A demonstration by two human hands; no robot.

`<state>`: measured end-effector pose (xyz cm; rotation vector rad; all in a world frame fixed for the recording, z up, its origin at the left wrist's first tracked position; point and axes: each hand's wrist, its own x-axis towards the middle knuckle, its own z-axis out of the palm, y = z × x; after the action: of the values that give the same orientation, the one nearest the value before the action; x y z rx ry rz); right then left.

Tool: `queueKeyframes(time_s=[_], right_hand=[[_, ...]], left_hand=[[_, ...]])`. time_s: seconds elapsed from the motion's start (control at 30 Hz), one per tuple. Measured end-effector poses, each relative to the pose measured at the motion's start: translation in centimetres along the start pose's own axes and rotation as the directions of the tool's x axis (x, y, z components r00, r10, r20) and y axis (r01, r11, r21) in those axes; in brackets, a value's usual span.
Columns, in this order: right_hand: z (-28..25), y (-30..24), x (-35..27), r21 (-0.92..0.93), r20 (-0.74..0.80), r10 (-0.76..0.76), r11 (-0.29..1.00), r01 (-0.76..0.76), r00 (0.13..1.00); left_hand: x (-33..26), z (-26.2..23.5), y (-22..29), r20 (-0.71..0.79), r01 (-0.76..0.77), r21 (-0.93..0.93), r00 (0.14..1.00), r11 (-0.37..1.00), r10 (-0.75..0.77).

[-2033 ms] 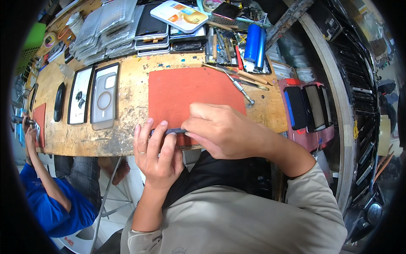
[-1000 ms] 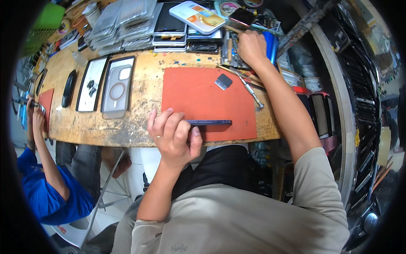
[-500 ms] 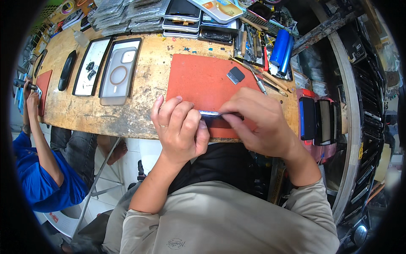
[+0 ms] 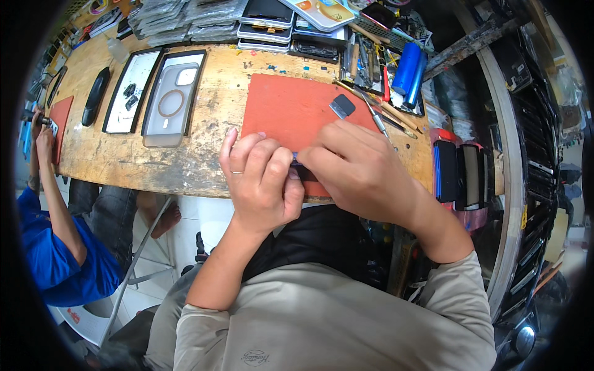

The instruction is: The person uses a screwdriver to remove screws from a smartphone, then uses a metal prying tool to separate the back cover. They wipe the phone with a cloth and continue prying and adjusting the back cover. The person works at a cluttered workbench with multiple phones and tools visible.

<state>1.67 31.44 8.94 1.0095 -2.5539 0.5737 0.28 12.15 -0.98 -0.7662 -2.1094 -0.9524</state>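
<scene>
From my end I see the left hand (image 4: 263,179) curled round a thin dark phone (image 4: 295,159), fingers on its far side and thumb on the near one. The right hand (image 4: 359,167) is bunched against the other end, its fingers tucked in; I can't tell whether they pinch the phone itself or some slim tool. The phone sits between the two hands, just above the near part of the red mat (image 4: 278,105), and is nearly all hidden from me.

I'd judge the step in hand to be close work along the phone's edge. The next move seems to call for a firm left grip and small, light motion from the right.

Further out on the mat, a small dark square (image 4: 341,106) lies beyond the right hand, with a screwdriver (image 4: 378,117) across the mat's right side. Past that are the tool tray (image 4: 365,69) and two blue cylinders (image 4: 408,69). The wooden bench (image 4: 210,108) is scuffed and blackened near its front edge. To the left lie a clear case (image 4: 164,127), a white panel (image 4: 129,93) with black bits on it, and bubble-wrapped stacks (image 4: 213,13) behind. At far left a co-worker in blue (image 4: 68,253) works above a tiled floor.
</scene>
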Motion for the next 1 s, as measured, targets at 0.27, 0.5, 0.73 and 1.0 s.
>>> queueKeyframes(time_s=[0.27, 0.5, 0.73, 1.0], right_hand=[[-2.3, 0.8, -1.1, -0.059, 0.194, 0.01, 0.998, 0.002, 0.981], [-3.0, 0.5, -1.2, -0.049, 0.238, 0.048, 0.998, -0.038, 0.97], [-2.3, 1.7, -0.8, -0.002, 0.187, 0.079, 0.997, -0.081, 0.979], [-2.5, 4.0, -0.5, 0.114, 0.213, 0.054, 0.99, -0.079, 0.975]], left_hand=[[-0.2, 0.2, -0.3, 0.004, 0.007, -0.007, 1.0, 1.0, -0.007], [0.2, -0.2, -0.1, 0.039, 0.001, -0.03, 0.999, 1.0, 0.0], [0.9, 0.3, 0.1, 0.053, 0.04, 0.006, 0.998, 0.999, -0.04], [1.6, 0.2, 0.1, 0.133, 0.055, 0.086, 0.989, 0.995, -0.066]])
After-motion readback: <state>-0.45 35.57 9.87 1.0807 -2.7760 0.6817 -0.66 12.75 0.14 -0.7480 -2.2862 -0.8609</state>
